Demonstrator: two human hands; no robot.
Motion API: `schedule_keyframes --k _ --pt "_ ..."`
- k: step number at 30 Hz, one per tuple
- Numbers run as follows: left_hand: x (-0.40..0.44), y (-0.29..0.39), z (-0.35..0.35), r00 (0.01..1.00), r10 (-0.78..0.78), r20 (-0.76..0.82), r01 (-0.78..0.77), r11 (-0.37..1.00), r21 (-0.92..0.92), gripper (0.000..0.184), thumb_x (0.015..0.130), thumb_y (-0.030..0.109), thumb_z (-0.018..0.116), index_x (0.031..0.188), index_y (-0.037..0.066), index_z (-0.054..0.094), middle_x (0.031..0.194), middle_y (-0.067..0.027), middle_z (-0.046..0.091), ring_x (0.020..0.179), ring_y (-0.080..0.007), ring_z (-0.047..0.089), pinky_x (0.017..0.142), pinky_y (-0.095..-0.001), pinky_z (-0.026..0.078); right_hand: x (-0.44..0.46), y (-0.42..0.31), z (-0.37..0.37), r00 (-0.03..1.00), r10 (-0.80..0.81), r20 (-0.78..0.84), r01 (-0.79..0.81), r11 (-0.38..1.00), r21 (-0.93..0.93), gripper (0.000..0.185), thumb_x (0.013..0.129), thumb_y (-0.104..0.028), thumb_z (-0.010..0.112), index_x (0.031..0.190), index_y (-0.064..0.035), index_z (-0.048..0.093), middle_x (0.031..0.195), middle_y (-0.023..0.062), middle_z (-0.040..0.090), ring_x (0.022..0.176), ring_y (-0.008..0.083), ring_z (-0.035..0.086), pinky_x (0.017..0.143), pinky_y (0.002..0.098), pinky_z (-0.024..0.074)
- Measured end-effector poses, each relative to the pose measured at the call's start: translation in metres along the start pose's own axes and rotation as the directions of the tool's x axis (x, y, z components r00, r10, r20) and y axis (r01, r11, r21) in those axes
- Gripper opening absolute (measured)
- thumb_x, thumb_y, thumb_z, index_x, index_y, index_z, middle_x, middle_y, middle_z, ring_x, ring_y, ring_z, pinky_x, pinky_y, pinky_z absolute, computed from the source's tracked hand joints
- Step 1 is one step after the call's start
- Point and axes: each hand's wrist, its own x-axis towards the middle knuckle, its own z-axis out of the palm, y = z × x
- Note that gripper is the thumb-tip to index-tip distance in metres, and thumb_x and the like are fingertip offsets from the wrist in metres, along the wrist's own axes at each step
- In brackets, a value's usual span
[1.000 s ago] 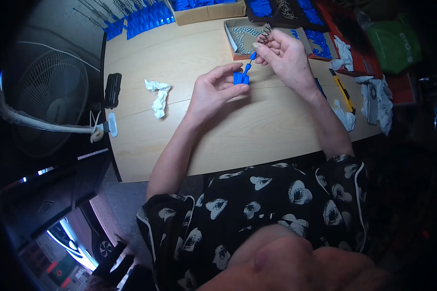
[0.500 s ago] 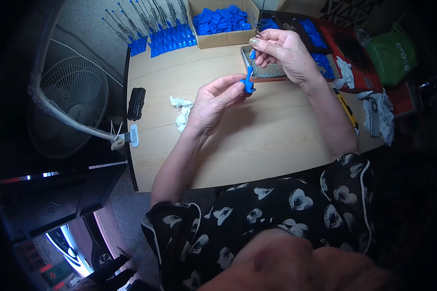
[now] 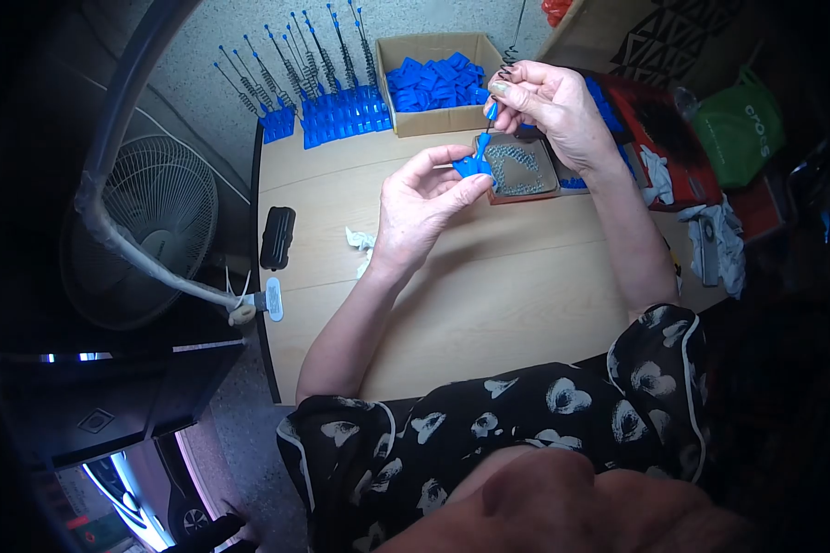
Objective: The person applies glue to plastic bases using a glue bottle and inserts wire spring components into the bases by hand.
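Observation:
Between thumb and fingers, my left hand point(image 3: 417, 201) grips a blue plastic base point(image 3: 471, 166) with a narrow neck. A thin dark rod rises out of that neck. Higher up, my right hand point(image 3: 558, 111) pinches the upper part of the same assembly, where a dark coil spring point(image 3: 508, 61) and a small blue sleeve point(image 3: 492, 111) sit on the rod. Beneath my hands is a shallow tray point(image 3: 522, 192) of small shiny metal pieces. Fingers partly cover the spring and the base.
At the back left stand several finished-looking blue bases with springs and rods point(image 3: 346, 118). A cardboard box point(image 3: 433, 122) of blue parts is beside them. A black case point(image 3: 278, 237) and crumpled white tissue point(image 3: 360, 240) lie on the table point(image 3: 489, 304). A fan point(image 3: 148, 230) stands left, a green bag point(image 3: 738, 120) right.
The camera view has tilted, so the table sits lower in the picture. Both hands keep hold of the assembly; the left hand's fingers have shifted and show more of the blue base.

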Motion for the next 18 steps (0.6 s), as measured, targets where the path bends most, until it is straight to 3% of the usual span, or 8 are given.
schedule_keyframes --k 3,18 --pt "0.004 -0.001 -0.007 1.0 0.01 -0.001 -0.01 0.999 -0.037 0.044 0.087 0.007 0.079 0.125 -0.005 0.06 0.102 -0.0116 0.071 0.094 -0.0117 0.068 0.084 -0.0241 0.055 0.005 -0.003 0.007 1.0 -0.024 -0.01 0.024 0.999 -0.027 0.026 0.096 -0.023 0.07 0.102 0.0019 0.068 0.083 0.0056 0.07 0.072 0.0091 0.068 0.069 0.0235 0.057" --pt "0.011 -0.005 0.0 0.998 -0.066 0.02 0.068 0.994 -0.085 0.041 0.09 0.008 0.077 0.124 -0.003 0.059 0.106 -0.012 0.071 0.096 -0.0103 0.068 0.083 -0.0221 0.055 0.002 -0.003 -0.004 0.998 0.051 0.04 -0.053 0.998 0.034 0.026 0.091 -0.012 0.075 0.108 0.0062 0.066 0.092 0.0104 0.07 0.08 0.0122 0.07 0.074 0.0246 0.0586"
